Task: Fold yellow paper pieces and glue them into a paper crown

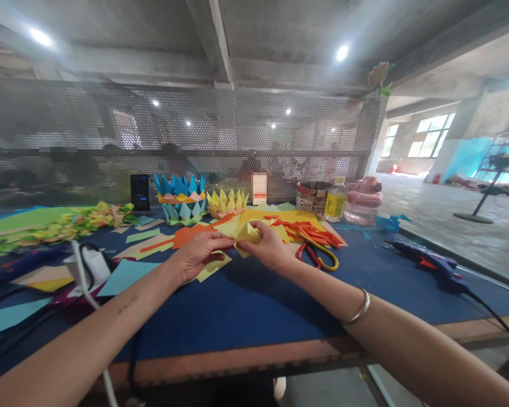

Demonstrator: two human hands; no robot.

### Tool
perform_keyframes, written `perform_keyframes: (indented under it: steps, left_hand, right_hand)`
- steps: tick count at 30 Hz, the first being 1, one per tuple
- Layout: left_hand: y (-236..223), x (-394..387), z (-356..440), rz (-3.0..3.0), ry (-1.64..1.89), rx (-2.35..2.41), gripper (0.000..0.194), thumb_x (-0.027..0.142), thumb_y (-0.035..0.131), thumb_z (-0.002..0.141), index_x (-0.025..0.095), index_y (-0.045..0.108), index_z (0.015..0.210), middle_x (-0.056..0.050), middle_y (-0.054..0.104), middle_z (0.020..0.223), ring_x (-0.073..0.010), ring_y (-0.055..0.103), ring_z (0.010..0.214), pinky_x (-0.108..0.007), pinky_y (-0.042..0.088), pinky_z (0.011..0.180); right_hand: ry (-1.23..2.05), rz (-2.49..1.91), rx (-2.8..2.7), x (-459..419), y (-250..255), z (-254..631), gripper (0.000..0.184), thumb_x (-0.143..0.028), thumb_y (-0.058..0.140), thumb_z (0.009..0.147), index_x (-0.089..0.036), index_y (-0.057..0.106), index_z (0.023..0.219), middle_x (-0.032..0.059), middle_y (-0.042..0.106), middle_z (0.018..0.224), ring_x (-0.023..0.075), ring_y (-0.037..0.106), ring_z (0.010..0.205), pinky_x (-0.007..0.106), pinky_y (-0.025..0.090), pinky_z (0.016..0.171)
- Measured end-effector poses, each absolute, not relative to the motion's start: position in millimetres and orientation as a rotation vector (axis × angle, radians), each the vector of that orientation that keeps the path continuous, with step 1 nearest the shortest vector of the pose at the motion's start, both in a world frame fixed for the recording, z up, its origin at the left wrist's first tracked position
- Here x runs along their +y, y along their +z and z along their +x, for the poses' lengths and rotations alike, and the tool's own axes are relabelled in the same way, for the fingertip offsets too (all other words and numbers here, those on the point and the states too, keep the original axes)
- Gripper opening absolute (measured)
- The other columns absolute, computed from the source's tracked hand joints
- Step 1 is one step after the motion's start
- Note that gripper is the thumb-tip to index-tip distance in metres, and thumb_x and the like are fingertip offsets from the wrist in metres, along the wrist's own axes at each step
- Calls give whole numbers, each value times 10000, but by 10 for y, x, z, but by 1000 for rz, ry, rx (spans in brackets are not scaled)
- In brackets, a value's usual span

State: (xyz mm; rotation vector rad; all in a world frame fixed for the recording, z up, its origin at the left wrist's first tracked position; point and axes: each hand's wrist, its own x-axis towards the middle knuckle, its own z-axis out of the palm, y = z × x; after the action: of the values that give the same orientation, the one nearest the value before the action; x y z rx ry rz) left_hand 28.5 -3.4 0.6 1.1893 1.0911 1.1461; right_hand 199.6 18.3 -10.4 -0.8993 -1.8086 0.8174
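Ok so, folded pale yellow paper (246, 232) sits at your 12 o'clock, raised off blue table (263, 316). Your right hand (269, 247) pinches it, thumb and index nearly closed. Your left hand (203, 252) pinches narrow at its left edge, lower fingers curled. Scissors (331, 261) at 1 o'clock, touching orange paper pieces (311, 230). Glue gun (439, 265) at 2, well apart. Blue paper crown (180, 186) at 11, beside yellow one (228, 200).

no legible txt, btl label (335, 203) blurry
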Motion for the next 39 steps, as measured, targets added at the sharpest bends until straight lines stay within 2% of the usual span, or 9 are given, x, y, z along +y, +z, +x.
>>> perform_keyframes:
  steps: [3, 8, 15, 19, 22, 27, 30, 34, 39]
  left_hand:
    - [20, -32, 274, 1162, 1148, 1069, 49, 117, 737, 601, 123, 698, 631, -18, 624, 620, -92, 545, 584, -185, 417, 524]
    - [40, -27, 248, 1092, 1142, 1032, 76, 52, 706, 590, 111, 663, 568, -6, 605, 591, -76, 547, 554, -171, 442, 526]
    - [64, -37, 265, 1018, 1184, 1079, 62, 92, 637, 758, 116, 678, 718, -46, 689, 668, -119, 649, 605, -198, 523, 576]
    - [85, -33, 268, 987, 1212, 1062, 104, 85, 580, 812, 109, 681, 809, -63, 716, 704, -117, 659, 576, -197, 542, 551]
    - [81, -33, 272, 1002, 1196, 1069, 114, 76, 563, 826, 100, 672, 801, -67, 715, 683, -109, 653, 552, -184, 539, 528]
    - [55, -33, 266, 1064, 1131, 1072, 79, 103, 600, 809, 107, 663, 762, -76, 716, 696, -117, 667, 600, -178, 537, 554]
    - [29, -14, 247, 1130, 1063, 1040, 25, 122, 642, 777, 117, 666, 782, -82, 719, 750, -134, 681, 678, -178, 530, 577]
    - [-7, 6, 227, 1206, 1014, 1027, 155, 166, 717, 713, 124, 681, 858, -76, 709, 796, -145, 672, 716, -193, 521, 596]
    - [11, -33, 233, 1292, 997, 1030, 267, 221, 779, 653, 146, 684, 891, -49, 683, 857, -122, 635, 717, -194, 493, 599]
  right_hand:
    - [910, -849, -1779, 174, -103, 1980, 444, -201, 661, 670, -175, 480, 1075, 4, 617, 804, 121, 576, 657, 236, 468, 590]
    - [982, -814, -1759, 144, -94, 1969, 445, -216, 687, 667, -192, 459, 1049, -21, 588, 782, 106, 566, 641, 224, 454, 585]
    - [1077, -784, -1784, 177, -70, 2040, 429, -367, 631, 756, -182, 480, 1112, -6, 576, 779, 122, 549, 696, 243, 442, 625]
    - [1244, -679, -1778, 212, -80, 2072, 446, -276, 624, 733, -177, 467, 1139, 5, 593, 831, 130, 562, 768, 250, 447, 680]
    - [1185, -695, -1793, 242, -114, 2065, 523, -247, 678, 678, -166, 461, 1148, -4, 593, 805, 123, 556, 728, 246, 439, 661]
    - [1067, -762, -1769, 264, -135, 2043, 445, -277, 687, 688, -152, 498, 1071, 2, 593, 799, 105, 540, 664, 234, 421, 604]
    - [1038, -802, -1750, 269, -122, 2057, 403, -283, 680, 701, -156, 502, 1039, -34, 569, 698, 85, 498, 583, 217, 379, 549]
    - [989, -846, -1722, 285, -118, 2070, 419, -306, 703, 677, -149, 513, 1016, -89, 486, 569, 69, 431, 510, 210, 335, 514]
    - [1061, -820, -1635, 295, -129, 2051, 431, -369, 737, 626, -153, 524, 932, -79, 496, 583, 76, 465, 543, 213, 353, 525]
